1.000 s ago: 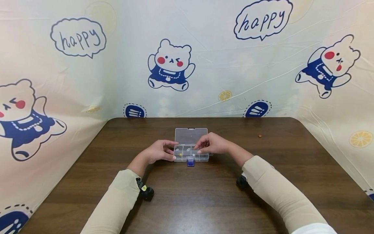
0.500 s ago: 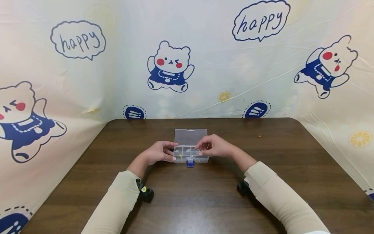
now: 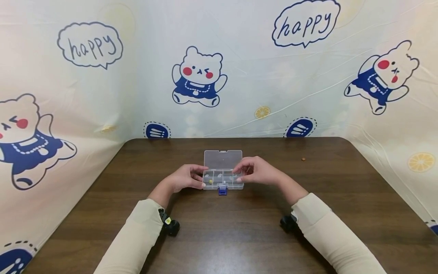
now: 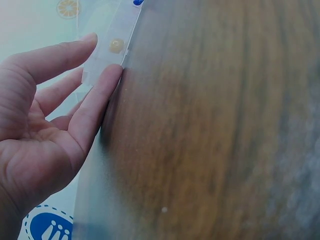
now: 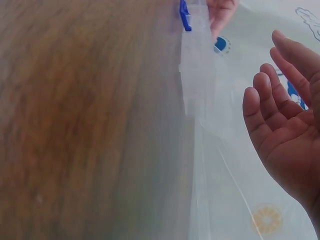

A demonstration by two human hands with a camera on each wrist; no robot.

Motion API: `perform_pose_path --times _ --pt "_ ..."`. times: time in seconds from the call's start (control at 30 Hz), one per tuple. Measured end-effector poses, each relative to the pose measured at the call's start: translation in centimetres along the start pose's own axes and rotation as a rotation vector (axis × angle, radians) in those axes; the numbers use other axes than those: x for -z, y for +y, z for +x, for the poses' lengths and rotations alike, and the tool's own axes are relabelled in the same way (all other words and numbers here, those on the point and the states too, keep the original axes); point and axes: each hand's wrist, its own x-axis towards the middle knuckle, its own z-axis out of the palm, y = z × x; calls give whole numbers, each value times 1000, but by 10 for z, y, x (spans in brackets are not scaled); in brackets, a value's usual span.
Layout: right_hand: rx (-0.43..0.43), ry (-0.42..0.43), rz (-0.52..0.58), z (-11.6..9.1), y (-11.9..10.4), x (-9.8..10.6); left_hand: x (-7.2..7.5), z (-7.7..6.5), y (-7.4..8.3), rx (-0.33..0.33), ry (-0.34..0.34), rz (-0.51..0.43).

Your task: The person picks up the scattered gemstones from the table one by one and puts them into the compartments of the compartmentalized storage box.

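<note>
A clear plastic compartment box [image 3: 236, 186] stands near the far middle of the table, its lid [image 3: 223, 158] raised at the back and its blue latch [image 3: 222, 191] folded down in front. Inside are a small yellow piece [image 3: 210, 182] and several whitish pieces, too small to identify. My left hand [image 3: 183, 177] grips the box's left end, thumb at the front corner and a finger at the back. Over the right end is my right hand [image 3: 260, 171], thumb and fingers spread apart. In the right wrist view, the right hand [image 5: 295, 130] holds nothing visible.
A small orange-brown piece [image 3: 303, 159] lies on the brown wooden table [image 3: 219, 236], to the right of the box. A printed cloth [image 3: 239, 83] hangs behind and at both sides of the table. Black wrist cameras sit under both forearms.
My right hand has shifted slightly to the right over the box, and its thumb and fingers look farther apart. The left hand and the box stay in place.
</note>
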Motion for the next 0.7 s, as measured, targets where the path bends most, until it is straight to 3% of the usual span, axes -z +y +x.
perform_pose_path --times 0.7 --pt "-40 120 -13 -29 1 20 1 2 -2 9 -2 -2"
